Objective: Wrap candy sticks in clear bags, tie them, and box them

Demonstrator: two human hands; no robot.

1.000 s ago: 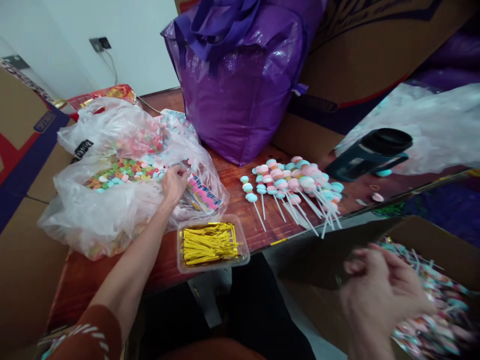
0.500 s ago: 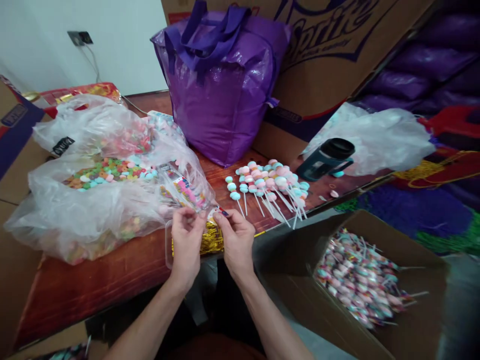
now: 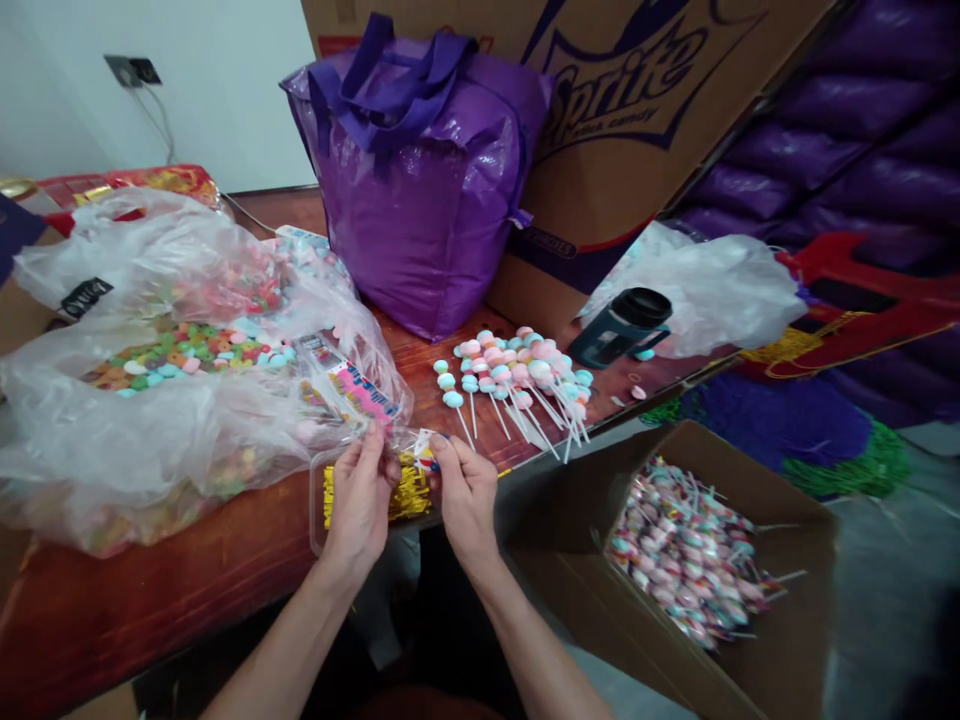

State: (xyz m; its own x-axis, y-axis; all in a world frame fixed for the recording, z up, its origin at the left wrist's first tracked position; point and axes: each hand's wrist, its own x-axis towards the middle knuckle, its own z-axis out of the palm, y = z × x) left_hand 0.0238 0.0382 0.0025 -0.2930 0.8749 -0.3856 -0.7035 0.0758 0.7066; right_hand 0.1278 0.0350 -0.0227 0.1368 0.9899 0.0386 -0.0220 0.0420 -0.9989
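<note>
Between my two hands a small printed plastic wrapper point(image 3: 425, 450) is stretched, clear on the left and white with red and blue print on the right. My right hand point(image 3: 470, 490) pinches its printed end. At the clear end are the closed fingertips of my left hand point(image 3: 360, 500). Just below the fingers lies a clear tray point(image 3: 318, 520) of gold twist ties point(image 3: 409, 490). More printed wrappers point(image 3: 352, 388) rest behind my left hand on a plastic bag. Pink, white and blue candy sticks point(image 3: 517, 370) are heaped on the table to the right.
Large clear bags of coloured candies point(image 3: 187, 430) cover the table's left side. A purple bag point(image 3: 427, 220) stands behind, near a dark mug point(image 3: 622, 328). Lower right, a cardboard box point(image 3: 795, 600) holds many wrapped candy sticks point(image 3: 686, 560) beside the table edge.
My hands have moved slightly apart, pulling the wrapper into view between them. The camera has shifted, so the scene sits further left.
</note>
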